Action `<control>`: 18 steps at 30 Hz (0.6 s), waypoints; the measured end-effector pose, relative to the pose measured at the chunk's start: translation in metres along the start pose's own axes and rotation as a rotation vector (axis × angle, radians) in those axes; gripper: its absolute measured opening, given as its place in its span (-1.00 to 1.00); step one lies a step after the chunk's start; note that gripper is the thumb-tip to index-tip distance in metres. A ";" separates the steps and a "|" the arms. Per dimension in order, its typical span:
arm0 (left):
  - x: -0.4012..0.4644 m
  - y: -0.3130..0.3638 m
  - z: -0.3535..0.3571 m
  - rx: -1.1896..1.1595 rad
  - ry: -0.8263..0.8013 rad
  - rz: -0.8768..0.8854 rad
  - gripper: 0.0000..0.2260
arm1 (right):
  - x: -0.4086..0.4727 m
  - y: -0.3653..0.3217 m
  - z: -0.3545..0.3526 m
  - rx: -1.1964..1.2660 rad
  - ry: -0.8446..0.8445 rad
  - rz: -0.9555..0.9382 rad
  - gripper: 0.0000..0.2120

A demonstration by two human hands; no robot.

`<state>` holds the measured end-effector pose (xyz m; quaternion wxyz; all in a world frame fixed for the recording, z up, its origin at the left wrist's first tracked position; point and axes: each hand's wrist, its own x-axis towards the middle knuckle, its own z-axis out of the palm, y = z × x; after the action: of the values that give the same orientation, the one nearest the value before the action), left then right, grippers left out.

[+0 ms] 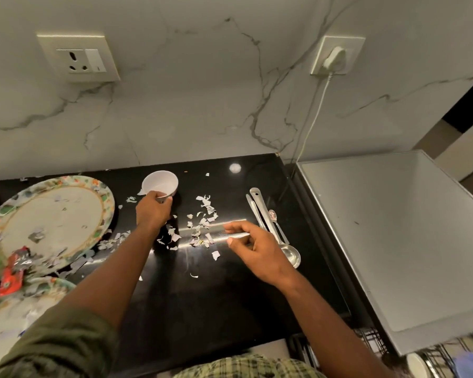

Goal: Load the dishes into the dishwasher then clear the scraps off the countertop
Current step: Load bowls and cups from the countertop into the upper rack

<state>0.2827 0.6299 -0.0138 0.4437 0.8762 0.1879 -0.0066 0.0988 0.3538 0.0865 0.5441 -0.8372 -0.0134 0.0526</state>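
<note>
Veined marble wall (202, 91), two sockets (78, 60)

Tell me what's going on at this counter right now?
A person stands at a black countertop littered with paper scraps. The left hand grips a white cup; the right hand hovers open over the scraps beside some steel utensils. A patterned plate sits at left.

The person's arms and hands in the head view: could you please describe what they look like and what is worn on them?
Both hands are bare: the left hand and right hand show no gloves, and no rings or watch can be seen. The left arm has an olive-green sleeve pushed up above the elbow. The right forearm is bare as far as it shows. A checked green shirt appears below.
</note>
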 end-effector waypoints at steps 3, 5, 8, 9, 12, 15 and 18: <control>-0.018 0.008 -0.006 0.016 0.041 0.059 -0.87 | -0.005 0.005 -0.006 0.012 0.017 0.006 -0.76; -0.041 0.015 -0.009 0.003 0.054 0.114 -0.89 | -0.008 0.009 -0.010 0.023 0.024 0.017 -0.76; -0.089 0.022 -0.014 -0.094 0.039 0.232 -0.94 | -0.010 0.017 -0.012 0.042 0.024 0.038 -0.75; -0.105 0.021 -0.014 -0.136 0.025 0.281 -0.95 | -0.011 0.020 -0.012 0.051 0.030 0.042 -0.74; -0.155 0.017 -0.014 -0.233 -0.066 0.454 -0.90 | -0.014 0.027 -0.013 0.108 0.057 0.060 -0.69; -0.197 0.014 -0.011 -0.224 -0.146 0.607 -0.79 | -0.019 0.029 -0.016 0.173 0.059 0.069 -0.64; -0.230 0.016 -0.008 -0.164 -0.223 0.686 -0.74 | -0.031 0.024 -0.019 0.228 0.014 0.038 -0.60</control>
<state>0.0728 0.5532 0.0446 0.5066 0.8437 -0.1664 0.0622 0.0692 0.3248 0.0747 0.6348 -0.7704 0.0124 0.0580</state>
